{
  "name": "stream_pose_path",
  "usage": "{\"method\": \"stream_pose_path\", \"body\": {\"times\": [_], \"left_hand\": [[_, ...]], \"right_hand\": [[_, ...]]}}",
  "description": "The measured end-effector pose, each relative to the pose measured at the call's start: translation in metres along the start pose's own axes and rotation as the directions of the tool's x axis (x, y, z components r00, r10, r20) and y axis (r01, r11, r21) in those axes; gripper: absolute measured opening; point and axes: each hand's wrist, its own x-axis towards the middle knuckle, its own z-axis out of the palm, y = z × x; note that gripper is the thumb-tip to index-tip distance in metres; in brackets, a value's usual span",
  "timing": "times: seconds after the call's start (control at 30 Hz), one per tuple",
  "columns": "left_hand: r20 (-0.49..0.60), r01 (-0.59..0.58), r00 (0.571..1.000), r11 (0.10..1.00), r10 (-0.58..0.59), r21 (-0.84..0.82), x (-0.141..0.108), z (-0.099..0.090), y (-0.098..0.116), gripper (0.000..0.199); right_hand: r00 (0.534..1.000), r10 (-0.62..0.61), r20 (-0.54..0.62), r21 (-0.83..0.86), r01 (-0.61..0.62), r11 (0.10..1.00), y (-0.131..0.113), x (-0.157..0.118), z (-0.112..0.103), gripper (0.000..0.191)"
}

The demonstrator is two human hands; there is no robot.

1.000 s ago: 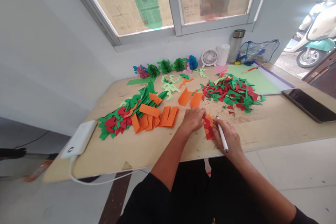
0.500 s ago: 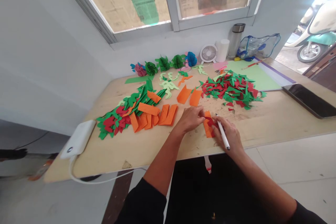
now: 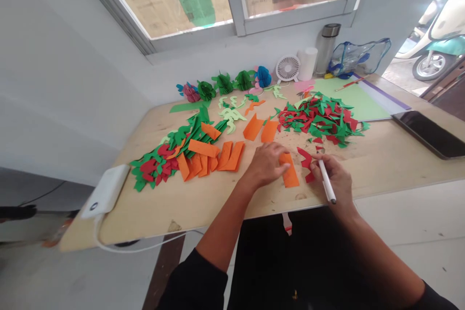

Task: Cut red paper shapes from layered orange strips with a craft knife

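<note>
My right hand (image 3: 336, 181) is closed around a white marker (image 3: 327, 183), which slants down toward me. Just left of its fingers lies a wavy red paper cut-out (image 3: 304, 156), partly covered by the hand. My left hand (image 3: 267, 163) is open, thumb apart from the fingers, at the left edge of a folded orange paper strip (image 3: 290, 177). Two more orange pieces (image 3: 253, 127) lie beyond my left hand. Further left, several orange strips (image 3: 232, 156) rest against a heap of green and red cut-outs (image 3: 165, 160).
A pile of green and red scraps (image 3: 323, 118) covers the right middle of the table. A phone (image 3: 432, 133) lies at the right, a white power bank (image 3: 107, 190) at the left. Paper turtles (image 3: 223, 83), a small fan (image 3: 288, 68) and a bottle (image 3: 327, 48) stand by the wall.
My right hand has moved right with the marker and the red cut-out, off the orange strip. My left hand has loosened its pinch and spread its fingers beside the strip.
</note>
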Motion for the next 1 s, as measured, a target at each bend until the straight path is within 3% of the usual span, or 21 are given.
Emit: {"method": "stream_pose_path", "body": {"times": [0.13, 0.23, 0.47, 0.77, 0.87, 0.93, 1.0], "left_hand": [[0.123, -0.212, 0.972, 0.972, 0.199, 0.104, -0.004, 0.012, 0.008, 0.04], [0.153, -0.251, 0.962, 0.954, 0.227, 0.162, -0.01, 0.012, 0.007, 0.029], [0.174, -0.186, 0.974, 0.953, 0.146, 0.241, -0.027, -0.009, -0.012, 0.018], [0.034, 0.035, 0.998, 0.933, -0.05, 0.358, -0.047, -0.035, -0.059, 0.02], [-0.031, 0.102, 0.995, 0.922, -0.098, 0.373, -0.053, -0.039, -0.066, 0.021], [-0.05, 0.097, 0.995, 0.932, -0.085, 0.35, -0.056, -0.036, -0.063, 0.023], [-0.027, 0.013, 1.0, 0.957, -0.005, 0.291, -0.057, -0.028, -0.056, 0.034]], "right_hand": [[1.0, -0.021, -0.005, 0.013, 0.021, 1.0, 0.004, 0.0, -0.001, 0.024], [1.0, -0.017, 0.005, 0.035, 0.017, 0.999, 0.005, -0.002, -0.001, 0.024], [1.0, -0.015, 0.01, 0.008, 0.015, 1.0, 0.004, -0.004, -0.001, 0.03], [0.999, -0.018, 0.043, -0.011, 0.019, 1.0, 0.004, -0.004, -0.002, 0.029], [0.999, -0.03, 0.041, -0.033, 0.031, 0.999, 0.004, -0.005, -0.002, 0.028], [0.999, -0.033, 0.043, -0.046, 0.035, 0.998, 0.005, -0.004, -0.002, 0.029], [0.999, -0.032, 0.041, -0.059, 0.034, 0.998, 0.006, -0.004, -0.002, 0.029]]}}
